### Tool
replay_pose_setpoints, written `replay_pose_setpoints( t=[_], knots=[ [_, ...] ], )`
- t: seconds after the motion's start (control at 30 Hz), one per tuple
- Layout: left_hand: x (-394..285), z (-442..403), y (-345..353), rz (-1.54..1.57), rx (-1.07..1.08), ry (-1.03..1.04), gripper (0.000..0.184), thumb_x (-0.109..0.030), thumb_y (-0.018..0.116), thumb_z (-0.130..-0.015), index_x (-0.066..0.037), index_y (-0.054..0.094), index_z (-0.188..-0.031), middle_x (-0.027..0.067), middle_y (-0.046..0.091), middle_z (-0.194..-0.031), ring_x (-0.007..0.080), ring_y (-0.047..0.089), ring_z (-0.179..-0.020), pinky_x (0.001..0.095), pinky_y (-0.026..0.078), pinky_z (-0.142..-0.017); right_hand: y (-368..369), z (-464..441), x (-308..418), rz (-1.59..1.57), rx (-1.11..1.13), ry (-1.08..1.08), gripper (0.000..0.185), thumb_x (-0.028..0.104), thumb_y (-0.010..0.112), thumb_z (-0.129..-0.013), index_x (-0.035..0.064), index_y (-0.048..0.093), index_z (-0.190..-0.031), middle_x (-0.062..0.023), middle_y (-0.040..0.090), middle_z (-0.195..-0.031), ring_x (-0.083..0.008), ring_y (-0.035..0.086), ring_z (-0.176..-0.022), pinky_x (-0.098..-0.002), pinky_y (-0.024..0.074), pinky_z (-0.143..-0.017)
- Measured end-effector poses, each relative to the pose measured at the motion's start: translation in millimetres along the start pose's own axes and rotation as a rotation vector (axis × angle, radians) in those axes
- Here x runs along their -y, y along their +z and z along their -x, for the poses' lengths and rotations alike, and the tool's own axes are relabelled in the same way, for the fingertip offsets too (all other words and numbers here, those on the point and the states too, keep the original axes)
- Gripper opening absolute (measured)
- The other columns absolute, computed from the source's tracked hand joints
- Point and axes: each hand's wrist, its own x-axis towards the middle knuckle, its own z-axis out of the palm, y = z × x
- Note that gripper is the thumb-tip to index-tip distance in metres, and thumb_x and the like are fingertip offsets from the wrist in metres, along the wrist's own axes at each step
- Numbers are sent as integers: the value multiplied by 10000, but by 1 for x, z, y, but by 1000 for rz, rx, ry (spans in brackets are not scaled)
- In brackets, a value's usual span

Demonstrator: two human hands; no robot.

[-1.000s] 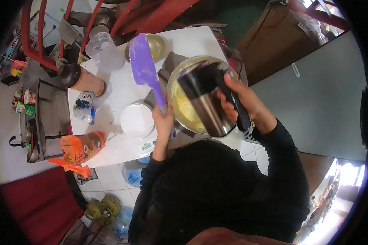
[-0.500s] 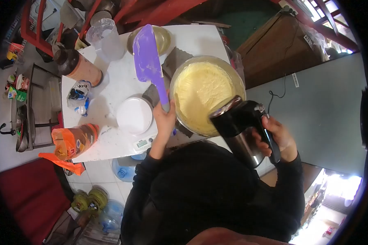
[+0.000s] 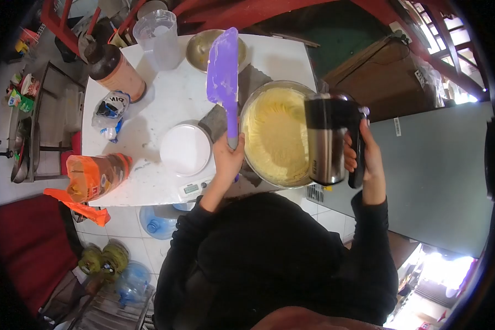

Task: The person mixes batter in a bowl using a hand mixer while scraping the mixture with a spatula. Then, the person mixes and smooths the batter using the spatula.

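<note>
A: Quick, biggest first?

B: White table (image 3: pixel 283 58). Large metal bowl (image 3: pixel 283 84) at its right side, pale yellow batter (image 3: pixel 275 129) inside, ridged swirls on top.

A: Next?

B: Black-and-silver hand mixer (image 3: pixel 327 143), held at the bowl's right rim, hiding part of it. Couldn't tell if they touched.

A: Right hand (image 3: pixel 370 159)?

B: Clamped round the mixer's black handle, fingers through the gap.

A: After that?

B: Orange bag (image 3: pixel 96 173), near left corner. Then the purple spatula (image 3: pixel 224 66): blade pointed far, smeared pale, just left of the big bowl.

A: Left hand (image 3: pixel 228 157)?

B: Fingers closed together round the spatula's grey handle end, between bowl and kitchen scale (image 3: pixel 185 149). Scale sat toward the near edge, white round plate, display nearest.

A: Smaller stuff?

B: Brown bottle (image 3: pixel 115 69), far left. Small metal bowl (image 3: pixel 198 52) at the far edge, partly behind the spatula; clear jug (image 3: pixel 158 41) left of it. Last, a crumpled packet (image 3: pixel 113 115), left side, near the bottle.
</note>
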Motion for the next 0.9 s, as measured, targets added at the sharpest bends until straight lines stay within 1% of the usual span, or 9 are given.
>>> replay_pose_setpoints(
  t=[0.03,0.13,0.23,0.37,0.43,0.53,0.73,0.83,0.9],
  knots=[
    [1,-1,1,14,-10,21,279,-72,554,-799,-6,555,-1070,178,607,-731,203,553,-562,304,436,-579,-3,8,0,29,-35,9,520,546,335,-861,61,448,-712,-10,386,-431,-111,375,-284,-227,322,-267],
    [-10,0,-2,-5,40,-130,262,-75,557,-797,-6,562,-1049,179,592,-699,215,550,-558,311,435,-581,-15,32,-3,51,16,120,454,456,420,-869,32,456,-713,-57,425,-452,-145,418,-305,-253,342,-285],
    [4,-3,2,-4,-20,65,252,-76,560,-792,-6,567,-1034,186,583,-689,211,540,-531,305,424,-542,-6,50,-6,108,113,233,433,414,454,-866,-1,464,-744,-80,446,-459,-153,432,-310,-247,351,-281],
    [4,-2,1,-38,-29,110,256,-84,567,-788,-12,570,-1034,197,572,-681,242,516,-503,307,405,-508,18,39,-7,-5,178,285,437,411,463,-863,-12,468,-757,-76,434,-463,-146,419,-310,-239,345,-289],
    [6,-3,1,-48,-56,162,261,-89,571,-785,-17,570,-1036,199,567,-675,262,510,-501,313,399,-501,26,23,-9,33,168,200,447,423,462,-860,-11,468,-750,-72,431,-464,-144,417,-312,-240,348,-295],
    [-2,0,-1,36,-9,-24,245,-99,577,-783,-17,576,-1013,199,559,-659,291,508,-506,327,403,-509,31,7,-11,92,151,93,458,435,456,-860,-5,471,-734,-71,433,-469,-143,415,-316,-246,352,-302],
    [8,-1,3,-8,-60,75,206,-107,578,-784,5,579,-957,200,563,-663,285,544,-535,331,421,-533,7,6,-9,148,112,7,449,433,446,-867,6,465,-729,-75,440,-471,-145,422,-311,-252,362,-301],
    [6,-2,1,-25,-26,7,216,-106,575,-786,7,577,-970,207,579,-709,294,577,-599,325,439,-578,-6,23,-8,170,83,67,441,423,448,-869,4,456,-731,-75,434,-458,-150,420,-307,-245,354,-289],
    [6,-4,4,-4,-77,140,229,-106,574,-787,3,576,-988,210,587,-734,293,588,-621,315,445,-593,-4,37,-4,140,69,125,425,400,455,-871,-3,464,-735,-77,431,-450,-151,420,-305,-244,351,-283]
  ],
)
